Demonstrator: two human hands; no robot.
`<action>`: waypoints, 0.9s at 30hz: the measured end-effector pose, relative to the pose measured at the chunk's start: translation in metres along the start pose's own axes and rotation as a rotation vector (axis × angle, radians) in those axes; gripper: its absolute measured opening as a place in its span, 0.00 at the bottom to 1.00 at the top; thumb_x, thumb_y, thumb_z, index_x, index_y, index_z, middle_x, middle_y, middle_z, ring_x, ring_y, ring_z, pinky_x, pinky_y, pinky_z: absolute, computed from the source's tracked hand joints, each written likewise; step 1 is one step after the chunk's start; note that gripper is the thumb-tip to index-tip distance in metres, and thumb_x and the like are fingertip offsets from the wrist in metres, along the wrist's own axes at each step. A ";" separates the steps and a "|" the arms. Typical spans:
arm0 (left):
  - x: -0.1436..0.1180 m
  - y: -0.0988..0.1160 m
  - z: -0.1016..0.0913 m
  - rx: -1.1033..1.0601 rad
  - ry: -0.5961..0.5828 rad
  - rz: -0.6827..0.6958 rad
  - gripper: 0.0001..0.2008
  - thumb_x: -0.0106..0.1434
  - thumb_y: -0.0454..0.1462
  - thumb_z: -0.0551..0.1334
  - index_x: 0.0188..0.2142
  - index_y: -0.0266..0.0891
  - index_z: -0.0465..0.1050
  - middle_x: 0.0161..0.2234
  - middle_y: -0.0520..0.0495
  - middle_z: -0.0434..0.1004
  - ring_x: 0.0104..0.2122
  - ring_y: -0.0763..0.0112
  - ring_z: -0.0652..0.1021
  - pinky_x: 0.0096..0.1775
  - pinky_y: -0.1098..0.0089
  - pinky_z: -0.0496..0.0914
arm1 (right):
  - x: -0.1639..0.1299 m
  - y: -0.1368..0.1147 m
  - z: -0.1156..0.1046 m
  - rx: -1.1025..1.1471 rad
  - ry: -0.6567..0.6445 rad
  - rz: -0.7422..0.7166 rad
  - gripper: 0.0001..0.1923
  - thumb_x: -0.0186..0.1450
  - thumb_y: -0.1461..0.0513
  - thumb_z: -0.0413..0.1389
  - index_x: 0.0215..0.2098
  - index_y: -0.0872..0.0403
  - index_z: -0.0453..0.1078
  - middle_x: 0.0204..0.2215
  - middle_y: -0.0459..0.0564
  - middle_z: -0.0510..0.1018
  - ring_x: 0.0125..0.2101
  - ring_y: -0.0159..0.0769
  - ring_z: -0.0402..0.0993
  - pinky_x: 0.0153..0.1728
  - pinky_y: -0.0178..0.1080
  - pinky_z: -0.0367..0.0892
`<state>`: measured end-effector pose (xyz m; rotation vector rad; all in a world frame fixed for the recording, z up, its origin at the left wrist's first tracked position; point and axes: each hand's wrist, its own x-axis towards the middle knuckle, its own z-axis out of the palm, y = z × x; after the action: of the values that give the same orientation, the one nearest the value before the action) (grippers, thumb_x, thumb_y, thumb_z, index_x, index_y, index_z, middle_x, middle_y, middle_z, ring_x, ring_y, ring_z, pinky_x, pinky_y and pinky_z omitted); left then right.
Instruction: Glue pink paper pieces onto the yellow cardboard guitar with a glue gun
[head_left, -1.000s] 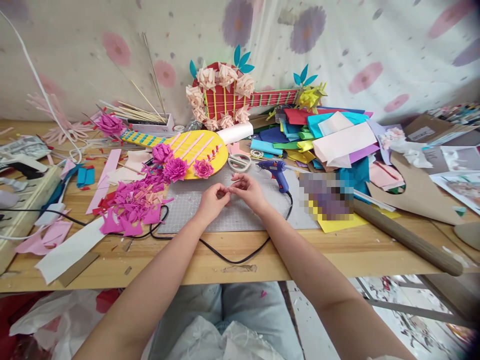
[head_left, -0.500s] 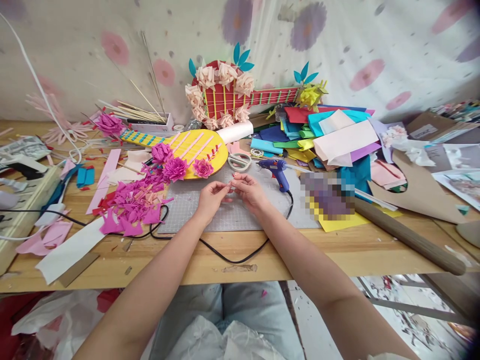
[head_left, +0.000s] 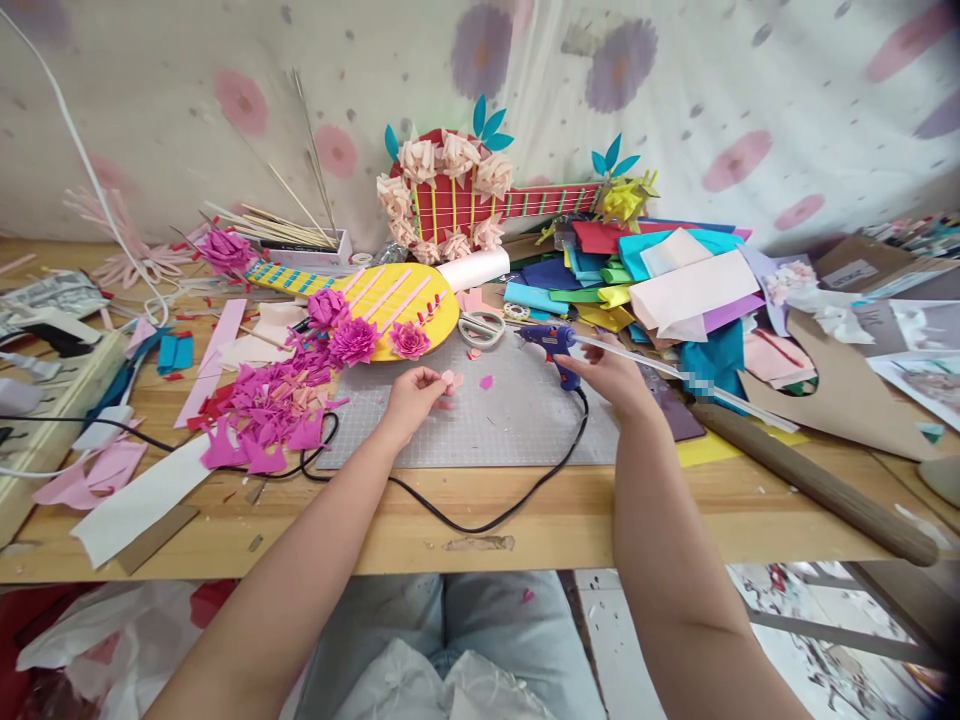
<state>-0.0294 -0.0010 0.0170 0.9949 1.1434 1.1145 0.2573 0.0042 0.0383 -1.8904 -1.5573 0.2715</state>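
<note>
My left hand (head_left: 412,400) pinches a small pale pink paper piece (head_left: 452,380), petal-like in shape, above the grey cutting mat (head_left: 450,440). On the mat's right side, my right hand (head_left: 616,378) has closed at the grip of a blue hot glue gun (head_left: 551,340), thumb across the handle; some fingers are hidden behind it. A long clear glue stick (head_left: 660,365) runs out of the gun's back end. Beyond my left hand lies a yellow paper-covered guitar shape (head_left: 420,305) with magenta paper flowers (head_left: 354,340). A magenta scrap (head_left: 487,382) rests between my hands.
White-handled scissors (head_left: 481,330) lie behind the mat. Magenta paper scraps (head_left: 277,400) heap at left. Folded coloured papers (head_left: 690,285) pile at right, near a wooden stick (head_left: 817,480). A black cord (head_left: 480,528) loops along the front. A red flowered guitar shape (head_left: 442,205) leans at the back.
My right hand has left my left hand and moved right to the glue gun. My left hand has shifted slightly left, and the pale pink piece now shows in it.
</note>
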 end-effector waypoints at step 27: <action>0.004 -0.010 -0.001 0.034 0.088 0.072 0.16 0.45 0.44 0.70 0.23 0.36 0.67 0.20 0.52 0.72 0.23 0.74 0.75 0.26 0.71 0.74 | -0.035 -0.069 0.034 0.474 -0.532 0.048 0.23 0.50 0.43 0.60 0.20 0.54 0.66 0.13 0.42 0.64 0.15 0.25 0.56 0.16 0.33 0.53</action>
<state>-0.0290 0.0012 0.0063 1.0288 1.2084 1.2092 0.1746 -0.0112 0.0458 -1.5442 -1.5861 1.1336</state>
